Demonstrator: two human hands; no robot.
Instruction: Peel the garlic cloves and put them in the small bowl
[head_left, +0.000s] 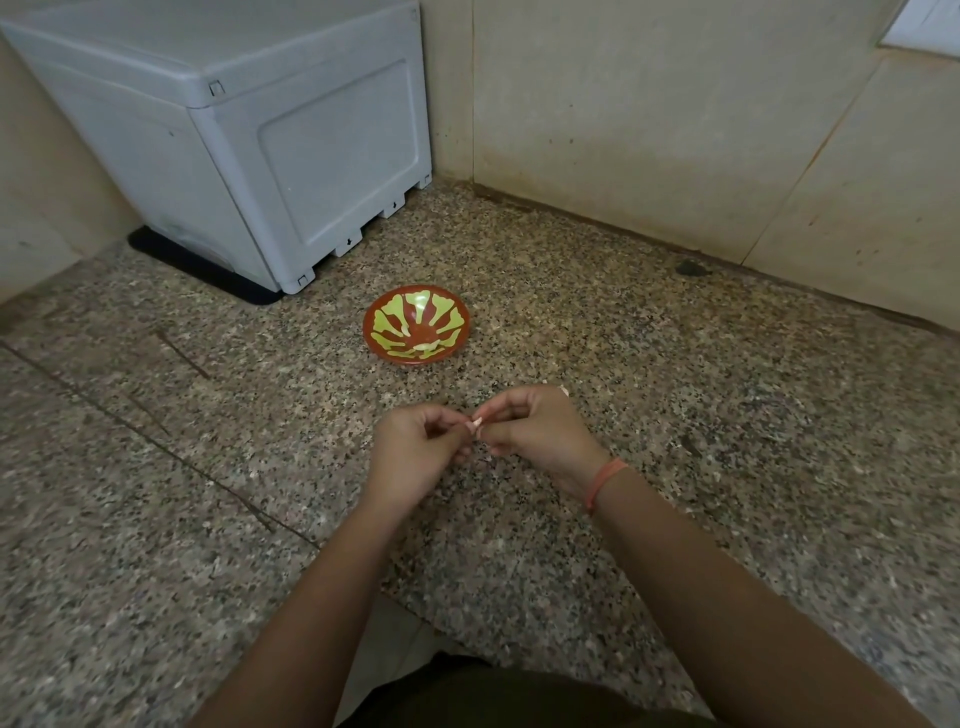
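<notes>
A small pale garlic clove (476, 423) is pinched between the fingertips of both hands above the speckled granite counter. My left hand (415, 452) holds it from the left and my right hand (535, 431), with an orange band at its wrist, from the right. Most of the clove is hidden by the fingers. Beyond the hands stands the small red bowl (415, 325) with a yellow-green flower pattern; a pale piece that looks like a peeled clove lies near its front inner wall.
A grey plastic appliance (249, 140) on a black mat stands at the back left. Beige tiled walls (675, 130) close off the back of the counter. The counter's front edge (405, 608) runs near my forearms.
</notes>
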